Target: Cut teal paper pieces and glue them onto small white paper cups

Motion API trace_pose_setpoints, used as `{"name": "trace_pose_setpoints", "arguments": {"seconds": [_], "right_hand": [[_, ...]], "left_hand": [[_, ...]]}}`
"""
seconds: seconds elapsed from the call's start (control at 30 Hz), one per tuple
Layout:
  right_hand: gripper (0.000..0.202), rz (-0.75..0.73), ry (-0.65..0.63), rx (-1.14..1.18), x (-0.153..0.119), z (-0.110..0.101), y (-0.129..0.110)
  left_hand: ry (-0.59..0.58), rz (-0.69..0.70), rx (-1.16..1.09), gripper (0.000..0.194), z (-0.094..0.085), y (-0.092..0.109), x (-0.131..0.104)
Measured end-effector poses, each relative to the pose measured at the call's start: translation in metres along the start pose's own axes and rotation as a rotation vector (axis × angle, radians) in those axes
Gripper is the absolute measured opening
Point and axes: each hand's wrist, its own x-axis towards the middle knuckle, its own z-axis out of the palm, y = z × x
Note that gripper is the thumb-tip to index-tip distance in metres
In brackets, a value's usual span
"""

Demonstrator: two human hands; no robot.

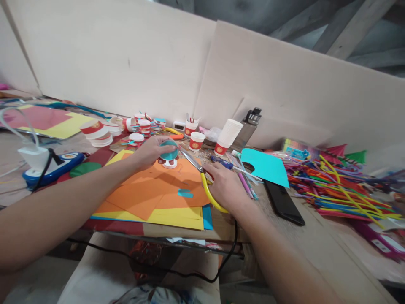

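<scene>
My left hand [158,147] is closed on a teal paper disc [168,150], holding it by the edge between thumb and fingers. Just below the disc, a small white-and-red cup piece [170,163] shows over the orange paper. My right hand [223,183] is closed around the yellow handles of a pair of scissors [207,193]. The blades point up and left, with the tip close to the disc. Under both hands lies a stack of orange paper sheets [139,192] on yellow sheets. A small teal paper scrap [185,193] rests on the orange.
Paper cups [196,141] and a cup stack [228,135] stand behind the hands, beside a bottle [248,126]. Rightward are a screwdriver [221,162], teal sheet [265,164], phone [283,202] and colourful pipe cleaners [344,190]. A blue power strip [53,169] sits left; a black cable [234,240] hangs in front.
</scene>
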Motion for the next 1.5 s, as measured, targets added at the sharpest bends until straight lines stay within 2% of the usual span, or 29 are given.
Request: {"name": "trace_pose_setpoints", "arguments": {"seconds": [0.23, 0.73, 1.03, 1.5], "right_hand": [[0.038, 0.038, 0.0, -0.124, 0.0, 0.002, -0.005], [0.037, 0.038, -0.02, -0.192, 0.0, 0.002, -0.01], [0.034, -0.001, 0.025, -0.227, 0.0, 0.002, -0.009], [0.032, 0.008, 0.016, -0.241, 0.001, 0.004, -0.007]], "left_hand": [[-0.014, 0.003, -0.041, 0.018, 0.006, -0.001, -0.002], [-0.028, -0.065, -0.121, 0.018, 0.01, 0.002, -0.003], [-0.02, -0.067, -0.178, 0.019, 0.007, -0.001, -0.002], [-0.059, -0.068, -0.158, 0.019, 0.002, -0.008, 0.001]]}}
